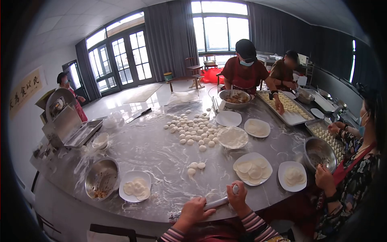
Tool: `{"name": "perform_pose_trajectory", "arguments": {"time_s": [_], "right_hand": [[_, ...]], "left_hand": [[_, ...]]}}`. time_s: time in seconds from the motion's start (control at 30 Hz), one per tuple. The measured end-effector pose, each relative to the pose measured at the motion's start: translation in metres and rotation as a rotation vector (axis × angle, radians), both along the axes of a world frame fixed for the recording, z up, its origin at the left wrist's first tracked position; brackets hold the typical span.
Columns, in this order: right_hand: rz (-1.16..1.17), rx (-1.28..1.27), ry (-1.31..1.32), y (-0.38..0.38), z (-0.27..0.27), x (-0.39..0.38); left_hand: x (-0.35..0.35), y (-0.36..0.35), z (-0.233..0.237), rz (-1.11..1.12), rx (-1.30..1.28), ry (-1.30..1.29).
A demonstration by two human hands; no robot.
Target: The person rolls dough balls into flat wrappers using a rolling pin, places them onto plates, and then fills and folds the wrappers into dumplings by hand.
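At the table's near edge my right hand (238,197) is closed around one end of a rolling pin (217,203), whose pale handle tip sticks up past the fingers. My left hand (193,210) is wrapped over the pin's other end, its fingers curled. The pin lies slanted low over the floured tabletop. Any dough beneath it is hidden. Ahead of my hands sit a few small dough pieces (195,167). A square plate of rolled wrappers (252,169) is right of them, and another plate of wrappers (136,187) lies to the left.
Many dough pieces (195,129) cover the table's middle. A knife (138,115) lies far left, a steel bowl (102,178) nearer. A bowl of flour (233,137) stands beyond. Co-workers fill the right side around dumpling trays (288,117) and a filling bowl (234,99).
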State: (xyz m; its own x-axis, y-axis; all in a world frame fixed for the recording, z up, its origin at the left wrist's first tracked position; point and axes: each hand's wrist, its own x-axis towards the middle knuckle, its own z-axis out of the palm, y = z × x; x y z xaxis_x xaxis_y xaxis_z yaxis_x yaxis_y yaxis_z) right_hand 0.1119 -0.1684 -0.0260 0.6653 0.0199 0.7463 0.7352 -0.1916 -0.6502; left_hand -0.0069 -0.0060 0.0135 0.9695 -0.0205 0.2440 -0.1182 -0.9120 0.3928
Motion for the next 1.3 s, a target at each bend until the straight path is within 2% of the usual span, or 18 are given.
{"name": "perform_pose_trajectory", "arguments": {"time_s": [0.23,0.53,1.3], "right_hand": [[-0.035,-0.029,0.005,0.000,0.006,-0.003],[0.035,0.003,0.028,-0.001,0.012,-0.006],[0.035,-0.005,0.027,-0.001,0.010,-0.004]], "left_hand": [[0.001,0.000,-0.006,-0.002,-0.031,-0.039],[0.002,-0.001,-0.008,0.001,-0.036,-0.082],[0.004,-0.001,-0.003,-0.019,-0.043,-0.036]]}}
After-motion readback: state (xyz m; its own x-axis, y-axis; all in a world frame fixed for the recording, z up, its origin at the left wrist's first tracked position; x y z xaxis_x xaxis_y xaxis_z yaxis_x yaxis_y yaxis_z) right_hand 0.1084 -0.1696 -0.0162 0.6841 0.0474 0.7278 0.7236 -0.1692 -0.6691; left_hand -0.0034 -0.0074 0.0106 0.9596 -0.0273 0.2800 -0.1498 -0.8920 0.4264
